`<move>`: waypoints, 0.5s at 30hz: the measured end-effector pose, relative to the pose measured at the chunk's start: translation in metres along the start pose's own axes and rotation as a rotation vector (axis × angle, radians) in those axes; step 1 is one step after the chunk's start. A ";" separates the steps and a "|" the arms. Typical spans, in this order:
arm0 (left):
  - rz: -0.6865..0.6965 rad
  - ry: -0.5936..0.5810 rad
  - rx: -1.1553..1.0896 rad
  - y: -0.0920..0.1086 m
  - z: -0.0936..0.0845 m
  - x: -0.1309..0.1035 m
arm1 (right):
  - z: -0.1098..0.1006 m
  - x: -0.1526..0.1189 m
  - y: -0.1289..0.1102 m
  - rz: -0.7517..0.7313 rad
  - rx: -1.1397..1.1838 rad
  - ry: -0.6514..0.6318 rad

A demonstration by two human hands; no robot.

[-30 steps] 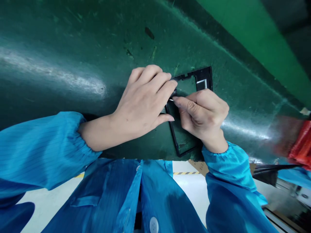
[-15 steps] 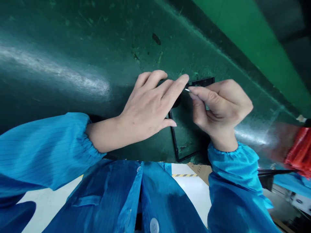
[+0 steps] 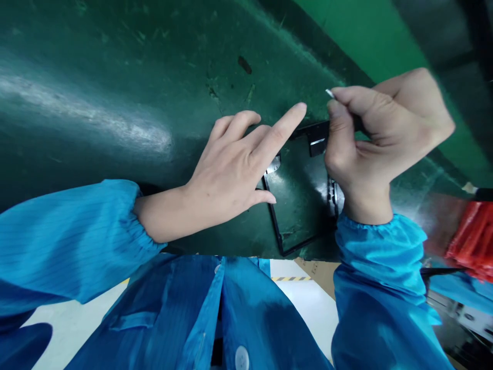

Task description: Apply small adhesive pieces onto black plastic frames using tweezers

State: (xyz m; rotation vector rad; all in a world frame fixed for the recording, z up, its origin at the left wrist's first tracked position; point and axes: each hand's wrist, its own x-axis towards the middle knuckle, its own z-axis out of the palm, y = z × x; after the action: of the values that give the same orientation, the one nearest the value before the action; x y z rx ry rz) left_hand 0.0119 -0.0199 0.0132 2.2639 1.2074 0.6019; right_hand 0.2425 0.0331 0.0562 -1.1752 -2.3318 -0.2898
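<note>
Right hand (image 3: 389, 133): the grip, thumb against forefinger, is closed on one small pale strip (image 3: 329, 93), near the far edge of the frame. Left hand (image 3: 239, 164): one, palm down, grip wide and holding nothing visible, index finger extended, over the frame's left side; contact cannot be told. One black frame (image 3: 275, 221) lies flat on the counter (image 3: 123, 103), a single surface, green, glossy and scuffed. At right, one red bundle (image 3: 472, 236). Below: pale floor (image 3: 308, 303), one striped line (image 3: 290, 279), brown cardboard (image 3: 321, 272).
</note>
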 end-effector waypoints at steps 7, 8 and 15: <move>0.022 0.006 -0.014 -0.002 0.002 -0.001 | -0.012 0.018 0.005 0.154 -0.078 0.002; 0.019 0.013 -0.023 -0.002 0.003 -0.001 | -0.013 0.020 0.004 0.171 -0.071 0.006; -0.030 0.040 -0.052 -0.001 0.004 0.002 | -0.009 0.019 0.012 0.022 0.184 -0.080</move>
State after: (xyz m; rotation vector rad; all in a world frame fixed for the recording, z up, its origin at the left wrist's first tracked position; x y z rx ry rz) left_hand 0.0142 -0.0188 0.0095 2.1968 1.2288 0.6616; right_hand 0.2462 0.0499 0.0735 -1.1401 -2.3542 -0.0199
